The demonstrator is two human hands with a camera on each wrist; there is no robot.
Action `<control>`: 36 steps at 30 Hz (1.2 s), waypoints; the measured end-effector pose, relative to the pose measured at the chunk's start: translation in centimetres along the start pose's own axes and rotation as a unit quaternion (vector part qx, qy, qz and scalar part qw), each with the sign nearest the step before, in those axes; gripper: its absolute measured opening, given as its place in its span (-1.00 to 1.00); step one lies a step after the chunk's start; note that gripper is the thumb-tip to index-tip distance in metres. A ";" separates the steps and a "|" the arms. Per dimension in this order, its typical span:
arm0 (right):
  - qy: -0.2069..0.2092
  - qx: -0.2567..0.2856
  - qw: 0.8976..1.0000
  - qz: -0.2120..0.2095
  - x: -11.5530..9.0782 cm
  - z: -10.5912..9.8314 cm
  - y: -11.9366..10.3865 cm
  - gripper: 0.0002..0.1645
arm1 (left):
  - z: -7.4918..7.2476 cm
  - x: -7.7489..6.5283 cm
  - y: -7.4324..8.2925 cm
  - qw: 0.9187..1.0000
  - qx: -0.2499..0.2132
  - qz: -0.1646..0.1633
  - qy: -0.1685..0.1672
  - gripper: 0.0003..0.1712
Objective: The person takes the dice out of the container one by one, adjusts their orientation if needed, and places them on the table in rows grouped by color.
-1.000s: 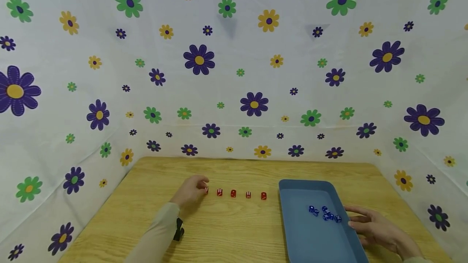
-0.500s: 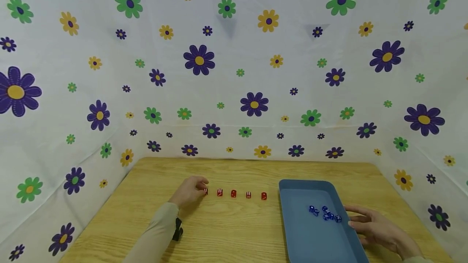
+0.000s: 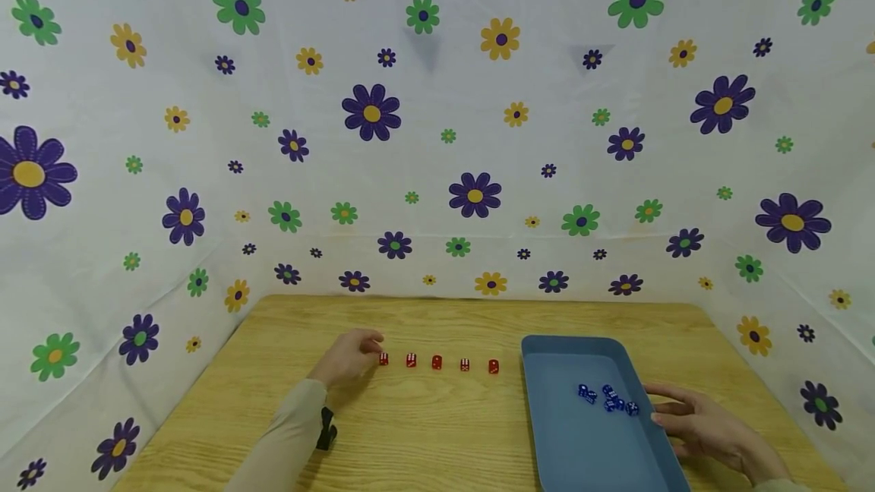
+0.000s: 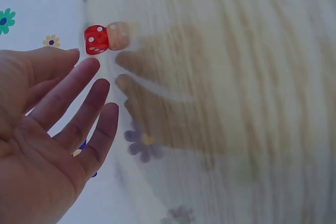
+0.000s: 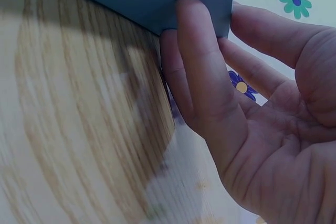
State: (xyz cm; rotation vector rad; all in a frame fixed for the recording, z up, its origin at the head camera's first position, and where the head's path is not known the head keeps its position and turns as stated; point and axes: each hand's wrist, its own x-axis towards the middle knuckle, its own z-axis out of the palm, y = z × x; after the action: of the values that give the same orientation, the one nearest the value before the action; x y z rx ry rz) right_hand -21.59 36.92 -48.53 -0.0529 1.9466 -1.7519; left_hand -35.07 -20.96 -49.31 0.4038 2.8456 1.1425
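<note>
Five red dice (image 3: 437, 362): shiny cubes with rounded edges and white dots; they stand apart on the table, in one row running left to right.
Table (image 3: 424, 431): wood-grained, glossy; it reflects the dice.
Left hand (image 3: 347, 359): fingers loosely extended, gripping nothing, just beside the leftmost die.
Blue tray (image 3: 595, 454): smooth, rectangular, with rounded corners; right of the row, its long axis pointing away from the person.
Blue dice (image 3: 610, 405): white-dotted, gathered inside the tray toward its right wall.
Right hand (image 3: 704, 427): bent fingers and thumb hold the tray's right rim.
</note>
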 end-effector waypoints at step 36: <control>0.025 -0.006 1.000 0.013 0.1 0.2 0.1 -0.17 | 3.6 1.2 6.4 0.994 -0.002 0.110 -0.023 -0.78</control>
State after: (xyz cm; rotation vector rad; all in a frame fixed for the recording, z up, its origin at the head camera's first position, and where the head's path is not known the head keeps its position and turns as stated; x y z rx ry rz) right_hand -21.60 36.73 -48.66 0.0124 1.9848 -1.7390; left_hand -34.32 -13.80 -47.48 0.7489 2.8131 1.1550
